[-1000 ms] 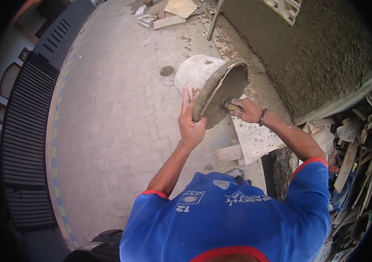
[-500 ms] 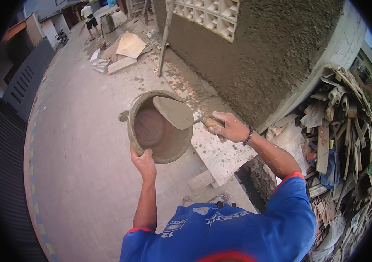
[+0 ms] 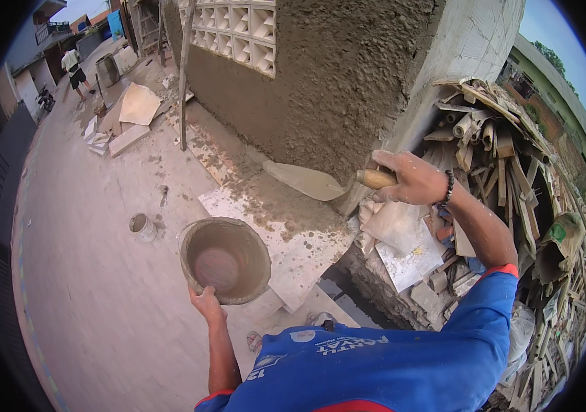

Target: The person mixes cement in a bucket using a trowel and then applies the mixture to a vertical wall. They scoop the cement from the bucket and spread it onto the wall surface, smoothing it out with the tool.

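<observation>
My left hand (image 3: 208, 304) grips the near rim of a round, mortar-stained bucket (image 3: 250, 257). The bucket tilts so that its reddish bottom shows, with grey mortar smeared round its inside wall. To the right, my right hand (image 3: 411, 178) is closed round the wooden handle of a trowel (image 3: 305, 181). The trowel's pointed, mortar-coated blade reaches leftward in front of the foot of a wall (image 3: 348, 75) covered in rough wet mortar. I cannot tell whether the blade touches the wall. Under the blade lies a pale board (image 3: 300, 257) spattered with mortar.
A small dirty pail (image 3: 143, 226) stands on the paving left of the bucket. A wooden post (image 3: 184, 82) leans by the vent blocks (image 3: 241, 34). Scrap wood and pipes (image 3: 506, 158) are heaped at right. Board pieces (image 3: 135, 110) lie farther off, near another person (image 3: 74, 71).
My right hand has carried the trowel out from over the bucket, right and toward the wall. The bucket sits lower in view, still in my left hand. The view has swung right.
</observation>
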Tool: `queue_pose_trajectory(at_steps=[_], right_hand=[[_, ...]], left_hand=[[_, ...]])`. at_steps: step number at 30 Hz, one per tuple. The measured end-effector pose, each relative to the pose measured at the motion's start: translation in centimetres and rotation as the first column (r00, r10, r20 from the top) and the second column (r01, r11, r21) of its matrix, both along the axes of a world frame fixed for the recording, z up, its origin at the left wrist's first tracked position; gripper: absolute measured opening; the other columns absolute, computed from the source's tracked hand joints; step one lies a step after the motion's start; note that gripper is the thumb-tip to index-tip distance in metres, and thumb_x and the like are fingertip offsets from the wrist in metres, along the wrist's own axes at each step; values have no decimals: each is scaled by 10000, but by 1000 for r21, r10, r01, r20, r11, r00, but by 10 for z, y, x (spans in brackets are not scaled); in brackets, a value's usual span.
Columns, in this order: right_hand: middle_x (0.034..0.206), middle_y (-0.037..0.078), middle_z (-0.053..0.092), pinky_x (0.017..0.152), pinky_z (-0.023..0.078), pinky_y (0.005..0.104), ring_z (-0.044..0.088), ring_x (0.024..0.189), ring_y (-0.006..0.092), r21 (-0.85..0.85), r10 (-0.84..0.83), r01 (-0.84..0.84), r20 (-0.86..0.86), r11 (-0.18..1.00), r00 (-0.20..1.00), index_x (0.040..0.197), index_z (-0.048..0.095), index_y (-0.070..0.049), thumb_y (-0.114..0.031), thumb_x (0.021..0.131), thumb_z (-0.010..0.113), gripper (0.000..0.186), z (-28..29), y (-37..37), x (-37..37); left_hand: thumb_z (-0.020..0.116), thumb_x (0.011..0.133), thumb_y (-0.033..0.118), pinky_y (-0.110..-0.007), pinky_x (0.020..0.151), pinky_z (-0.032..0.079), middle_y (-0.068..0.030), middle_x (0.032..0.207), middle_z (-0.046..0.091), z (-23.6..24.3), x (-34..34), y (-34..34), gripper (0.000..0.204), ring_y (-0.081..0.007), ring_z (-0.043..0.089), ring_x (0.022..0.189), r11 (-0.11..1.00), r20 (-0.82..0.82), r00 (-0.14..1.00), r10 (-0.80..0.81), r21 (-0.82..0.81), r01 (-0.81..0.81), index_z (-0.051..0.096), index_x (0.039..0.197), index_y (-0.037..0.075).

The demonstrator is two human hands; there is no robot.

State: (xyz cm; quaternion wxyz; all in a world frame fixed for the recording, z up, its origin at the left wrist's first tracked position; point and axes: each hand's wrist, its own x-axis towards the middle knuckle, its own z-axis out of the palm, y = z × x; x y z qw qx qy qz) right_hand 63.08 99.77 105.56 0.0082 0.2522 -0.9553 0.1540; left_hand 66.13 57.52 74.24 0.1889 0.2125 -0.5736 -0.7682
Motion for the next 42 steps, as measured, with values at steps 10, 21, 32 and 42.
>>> queue_pose_trajectory(at_steps=[10, 21, 32, 42], right_hand=[[750, 64, 604, 568, 468, 306, 592, 655, 174, -218, -256, 346, 354, 913, 899, 1104, 644, -12, -227, 881, 632, 311, -43, 115, -168], [901, 184, 671, 681, 507, 364, 652, 765, 262, -94, -424, 420, -29, 903, 905, 1182, 585, 37, -248, 866, 607, 427, -118, 28, -257], [746, 140, 682, 537, 522, 348, 648, 561, 204, 269, -535, 519, 698, 811, 475, 1032, 685, -47, -283, 808, 693, 326, -391, -243, -170], [608, 98, 596, 413, 476, 346, 571, 449, 185, 316, -561, 818, 828, 480, 9, 980, 597, -2, -232, 817, 707, 302, -423, -346, -165]], left_hand=[[495, 718, -59, -322, 942, 427, -98, 1157, 584, -7, -1, -4, 563, -222, 564, 1020, 982, 127, 976, 179, 42, -185, 487, 1278, -2], [528, 716, -60, -385, 778, 533, -63, 1072, 570, -99, -3, -236, 521, -206, 587, 945, 740, 361, 741, 567, 172, -650, 504, 1224, 58], [535, 713, -75, -496, 880, 546, -197, 1219, 562, -206, -12, -507, 523, -353, 604, 1057, 575, 693, 442, 569, 49, -817, 491, 1232, -107], [507, 703, -89, -464, 855, 539, -166, 1199, 574, -175, -200, -516, 569, -320, 616, 1027, 744, 623, 537, 568, -110, -659, 481, 1271, -69]])
